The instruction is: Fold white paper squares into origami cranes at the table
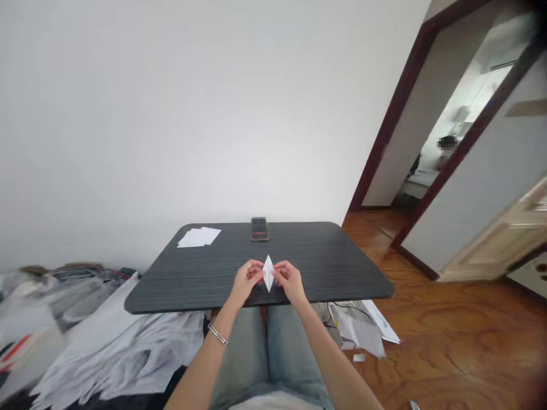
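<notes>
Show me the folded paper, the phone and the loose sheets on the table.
folded paper [268, 273]: head view, middle of the white pointed shape.
phone [259, 228]: head view, centre of its dark screen.
sheets [199, 237]: head view, middle of the top sheet.

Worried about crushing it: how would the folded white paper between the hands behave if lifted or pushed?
Probably light: left hand and right hand pinch the folded paper by fingertips. Creases likely stiffen it, yet squeezing could crush it. It likely slides on the smooth table.

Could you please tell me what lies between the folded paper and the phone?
Nothing: in the head view, the table is bare between the folded paper and the phone.
</notes>
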Demonstrator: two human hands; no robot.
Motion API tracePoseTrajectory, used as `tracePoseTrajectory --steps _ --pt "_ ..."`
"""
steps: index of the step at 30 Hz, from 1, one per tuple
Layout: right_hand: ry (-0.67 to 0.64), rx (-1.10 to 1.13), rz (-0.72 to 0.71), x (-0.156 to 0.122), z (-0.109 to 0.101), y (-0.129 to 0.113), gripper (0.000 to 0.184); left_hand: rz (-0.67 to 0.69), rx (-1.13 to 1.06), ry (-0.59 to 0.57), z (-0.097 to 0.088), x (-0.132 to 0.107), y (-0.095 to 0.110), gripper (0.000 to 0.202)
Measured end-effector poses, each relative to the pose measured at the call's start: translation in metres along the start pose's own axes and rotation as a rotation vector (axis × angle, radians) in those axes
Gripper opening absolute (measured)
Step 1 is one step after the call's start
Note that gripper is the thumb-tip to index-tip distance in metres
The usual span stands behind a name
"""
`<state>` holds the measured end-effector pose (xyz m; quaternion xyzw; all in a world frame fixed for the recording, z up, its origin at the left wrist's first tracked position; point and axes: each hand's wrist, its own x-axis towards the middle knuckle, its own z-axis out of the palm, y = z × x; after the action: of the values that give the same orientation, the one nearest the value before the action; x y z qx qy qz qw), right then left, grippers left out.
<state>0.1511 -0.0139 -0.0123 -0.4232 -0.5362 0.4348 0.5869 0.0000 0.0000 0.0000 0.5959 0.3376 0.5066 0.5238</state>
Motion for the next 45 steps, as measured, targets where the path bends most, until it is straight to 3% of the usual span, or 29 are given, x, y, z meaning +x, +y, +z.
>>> tracePoseTrajectory --steps 38,45 --pt "-0.043 0.05 0.011 0.0004 -0.0004 0.0011 0.021 -0.064 -0.053 0.044 0.0003 0.0001 -0.003 0.019" --pt "-0.053 0.099 -0.014 0.001 -0.0008 0.0026 0.027 -0.061 -0.101 0.131 -0.0027 0.0004 -0.0033 0.023"
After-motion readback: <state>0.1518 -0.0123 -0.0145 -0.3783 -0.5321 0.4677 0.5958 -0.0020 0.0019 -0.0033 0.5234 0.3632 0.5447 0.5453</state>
